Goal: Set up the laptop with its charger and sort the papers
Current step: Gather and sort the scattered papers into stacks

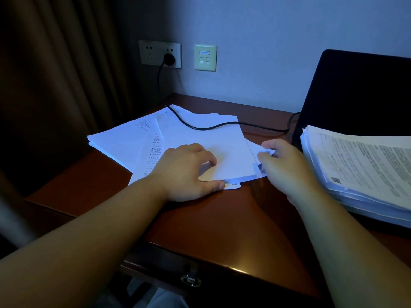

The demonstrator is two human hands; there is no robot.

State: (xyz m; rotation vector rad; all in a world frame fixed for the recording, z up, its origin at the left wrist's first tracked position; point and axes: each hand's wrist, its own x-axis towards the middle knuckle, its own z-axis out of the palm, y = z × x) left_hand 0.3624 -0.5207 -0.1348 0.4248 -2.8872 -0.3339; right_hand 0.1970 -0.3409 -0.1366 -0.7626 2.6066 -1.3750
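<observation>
A loose, fanned pile of white papers (195, 138) lies on the dark wooden desk (222, 218). My left hand (186, 172) rests on the pile's near edge, fingers on top and thumb under the lower sheets. My right hand (282, 165) pinches the right edge of the same pile. A black charger cable (200, 126) runs from the wall plug (169, 58) across the papers toward the black laptop (360, 94), which stands open at the right with its back toward me. A second, thicker stack of printed papers (364, 172) lies in front of the laptop.
A double wall socket (151, 52) and a cream network plate (205, 57) sit on the wall behind the desk. Brown curtains (55, 85) hang at the left. A desk drawer with a metal pull (191, 281) is below the front edge.
</observation>
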